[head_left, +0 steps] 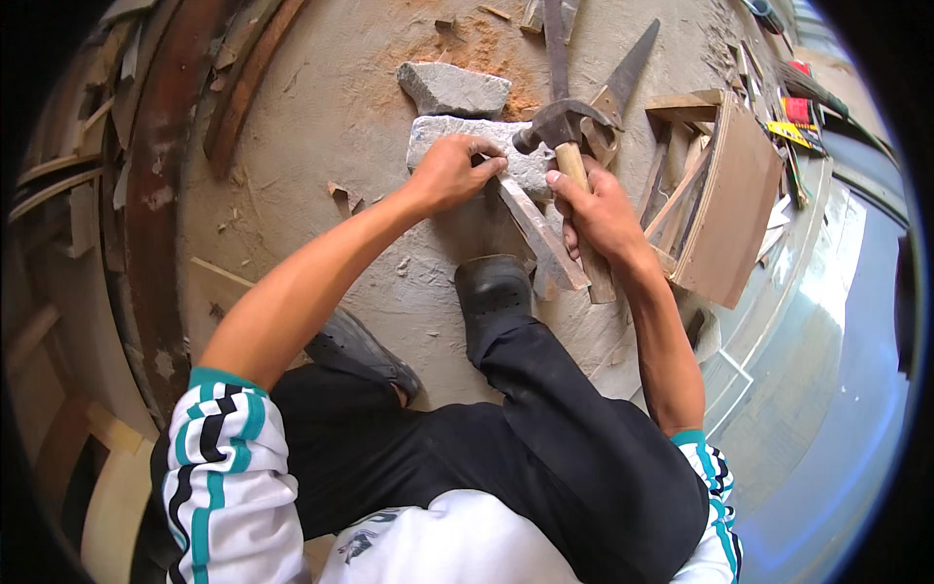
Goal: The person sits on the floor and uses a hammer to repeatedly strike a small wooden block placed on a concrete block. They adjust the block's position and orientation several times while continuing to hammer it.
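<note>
My right hand (595, 219) is wrapped round the wooden handle of a claw hammer (560, 125), gripping it well up toward the head. The dark metal head hangs over the right end of a rough grey stone block (438, 136). My left hand (455, 175) is closed at the near side of that block, thumb and fingers pinched at the far end of a narrow wooden strip (537, 229). From there the strip slants toward me and to the right, its near end beside the hammer handle. Whether a small nail is also between the fingertips, I cannot tell.
A second stone (454, 90) lies beyond the block, near orange dust. Farther right is a handsaw (632, 70). A wooden box frame (735, 204) stands right of my right hand, with glass sheets (808, 321) beyond. Long timbers (161, 195) line the left; my shoe (493, 297) is close below.
</note>
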Demonstrator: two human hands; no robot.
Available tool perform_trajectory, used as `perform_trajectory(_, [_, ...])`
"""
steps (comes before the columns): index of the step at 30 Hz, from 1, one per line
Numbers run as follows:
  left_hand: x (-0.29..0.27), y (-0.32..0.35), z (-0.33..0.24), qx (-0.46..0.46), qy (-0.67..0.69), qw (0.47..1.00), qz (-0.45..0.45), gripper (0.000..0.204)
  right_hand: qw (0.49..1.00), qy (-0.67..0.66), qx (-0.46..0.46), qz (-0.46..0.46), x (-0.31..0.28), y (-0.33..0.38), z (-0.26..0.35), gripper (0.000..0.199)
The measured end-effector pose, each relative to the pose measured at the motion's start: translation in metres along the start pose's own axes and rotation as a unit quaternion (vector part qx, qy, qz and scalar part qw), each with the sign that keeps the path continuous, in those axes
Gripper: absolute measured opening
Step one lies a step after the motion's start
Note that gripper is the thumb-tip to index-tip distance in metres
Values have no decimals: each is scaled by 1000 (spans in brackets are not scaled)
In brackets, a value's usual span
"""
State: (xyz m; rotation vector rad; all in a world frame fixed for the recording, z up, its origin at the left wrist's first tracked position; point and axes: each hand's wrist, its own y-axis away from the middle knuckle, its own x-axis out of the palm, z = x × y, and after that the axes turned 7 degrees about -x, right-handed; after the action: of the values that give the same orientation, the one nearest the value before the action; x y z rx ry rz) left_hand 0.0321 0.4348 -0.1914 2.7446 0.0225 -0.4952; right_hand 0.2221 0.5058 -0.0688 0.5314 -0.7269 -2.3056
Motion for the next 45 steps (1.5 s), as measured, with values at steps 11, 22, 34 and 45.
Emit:
perform_trajectory(11, [3, -3, 3, 20, -7, 1000, -23, 23, 992, 88, -4, -87, 15, 31, -2, 44])
perform_trajectory(22, [5, -6, 8, 62, -20, 997, -47, 29, 997, 68, 22, 2, 33, 27, -10, 31])
perform_trajectory(34, [1, -15, 1, 72, 11, 995, -66, 26, 994, 104, 1, -39, 35, 27, 1, 38])
perform_trajectory(45, [-6, -20, 1, 102, -10, 994, -48, 22, 971, 225, -33, -75, 25, 17, 0, 54])
